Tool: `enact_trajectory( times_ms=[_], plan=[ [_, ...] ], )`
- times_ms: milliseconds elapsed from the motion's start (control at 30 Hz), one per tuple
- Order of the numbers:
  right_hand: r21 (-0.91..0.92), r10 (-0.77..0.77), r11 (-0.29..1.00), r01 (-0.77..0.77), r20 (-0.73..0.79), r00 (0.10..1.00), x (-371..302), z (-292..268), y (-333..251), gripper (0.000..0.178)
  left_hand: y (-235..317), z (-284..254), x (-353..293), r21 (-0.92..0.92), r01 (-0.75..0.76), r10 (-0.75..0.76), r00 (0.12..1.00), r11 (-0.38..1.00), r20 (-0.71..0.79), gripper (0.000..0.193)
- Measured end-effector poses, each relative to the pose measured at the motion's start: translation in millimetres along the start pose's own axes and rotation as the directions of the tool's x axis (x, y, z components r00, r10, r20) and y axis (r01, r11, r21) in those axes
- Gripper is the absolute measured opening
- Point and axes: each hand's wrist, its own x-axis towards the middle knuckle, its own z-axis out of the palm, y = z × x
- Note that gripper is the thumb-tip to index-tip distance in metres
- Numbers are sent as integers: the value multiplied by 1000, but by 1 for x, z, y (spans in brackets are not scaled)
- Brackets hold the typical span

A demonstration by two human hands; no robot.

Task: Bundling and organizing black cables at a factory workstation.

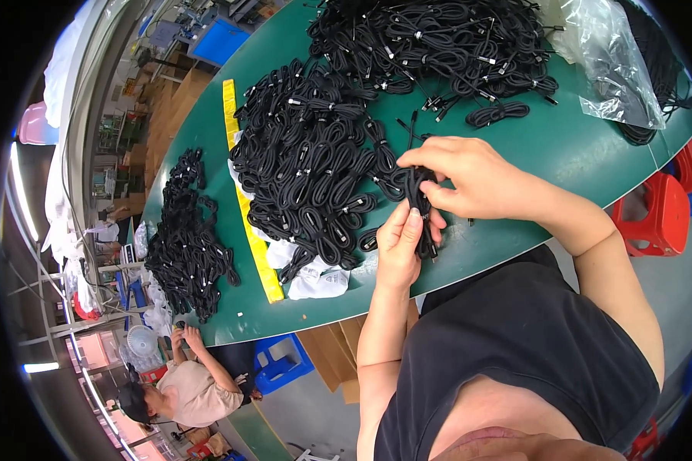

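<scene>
Black braided cable bundle (418, 198), coiled in loops, was held right of a long, flat yellow strip (266, 273). The left hand (402, 242) pinched the bundle's lower part, seemingly for steadiness; the right hand (469, 177) pinched its upper loops, apparently to hold them together. Heaps of black coiled cables (307, 169) flanked the strip, presumably a divider.

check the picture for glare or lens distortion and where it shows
In the head view, the yellow strip bends slightly, likely from the fisheye; in the head view, the clear plastic bag has bright glints; in the head view, the held black cable shows little detail.
</scene>
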Motion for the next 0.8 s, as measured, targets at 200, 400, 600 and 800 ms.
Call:
enact_trajectory(
  times_ms=[200,400,600,800],
  plan=[
    [-102,11,995,-3,77,997,-5,11,13,31,-4,-1,2,481,-94,97,995,872,20,35],
    [376,308,868,-325,107,945,7,6,13,26,-4,-3,2,-127,32,-32,999,991,2,41],
    [470,120,828,-306,383,916,9,-3,32,40,0,-12,6,-341,135,-120,991,930,64,47],
    [616,193,756,-222,114,975,4,27,25,30,1,1,18,-433,-10,-70,983,901,-168,61]
  ],
)
